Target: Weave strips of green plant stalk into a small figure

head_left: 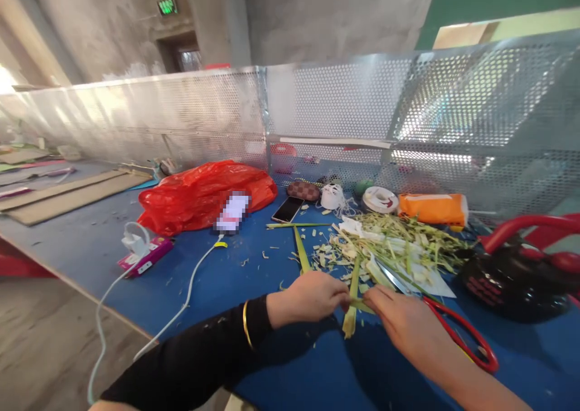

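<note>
My left hand [310,297], in a black sleeve with a gold bangle, is closed in a pinch on a green leaf strip [352,296] over the blue table [217,278]. My right hand [405,326] pinches the same strip from the right side. Red-handled scissors [457,332] lie just beside and under my right hand, blades pointing toward a pile of cut green leaf scraps [394,248]. Another long leaf strip [301,255] lies just beyond my left hand.
A red plastic bag [203,196], a phone [288,209], a charger with white cable [136,242], an orange pack [432,208] and a tape roll [379,199] lie near the perforated metal screen [344,115]. A black bag in a red basket [516,278] sits right. Cardboard sheets [67,196] lie left.
</note>
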A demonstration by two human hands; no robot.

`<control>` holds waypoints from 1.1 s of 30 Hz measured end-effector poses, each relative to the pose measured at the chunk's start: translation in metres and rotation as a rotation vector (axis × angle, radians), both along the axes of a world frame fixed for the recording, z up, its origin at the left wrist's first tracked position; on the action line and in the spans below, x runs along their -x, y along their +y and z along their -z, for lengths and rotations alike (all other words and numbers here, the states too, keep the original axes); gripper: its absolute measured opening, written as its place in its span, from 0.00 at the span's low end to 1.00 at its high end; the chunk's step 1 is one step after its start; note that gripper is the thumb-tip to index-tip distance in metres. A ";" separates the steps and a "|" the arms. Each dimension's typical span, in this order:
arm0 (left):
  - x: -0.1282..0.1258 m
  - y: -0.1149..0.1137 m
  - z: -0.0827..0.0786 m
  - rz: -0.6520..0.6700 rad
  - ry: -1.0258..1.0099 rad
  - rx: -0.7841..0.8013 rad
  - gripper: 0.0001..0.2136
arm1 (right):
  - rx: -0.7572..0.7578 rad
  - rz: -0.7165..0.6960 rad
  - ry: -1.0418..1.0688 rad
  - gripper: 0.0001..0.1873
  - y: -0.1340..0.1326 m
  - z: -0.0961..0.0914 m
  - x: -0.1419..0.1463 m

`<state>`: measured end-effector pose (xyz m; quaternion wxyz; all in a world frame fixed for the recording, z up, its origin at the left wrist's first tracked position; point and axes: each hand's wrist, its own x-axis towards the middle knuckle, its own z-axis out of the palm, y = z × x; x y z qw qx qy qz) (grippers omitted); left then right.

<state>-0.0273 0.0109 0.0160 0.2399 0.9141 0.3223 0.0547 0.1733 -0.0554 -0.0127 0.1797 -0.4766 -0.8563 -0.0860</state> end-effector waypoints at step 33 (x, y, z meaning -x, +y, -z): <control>0.000 0.016 0.000 -0.357 -0.277 0.488 0.16 | 0.287 0.701 -0.111 0.38 -0.017 0.020 -0.079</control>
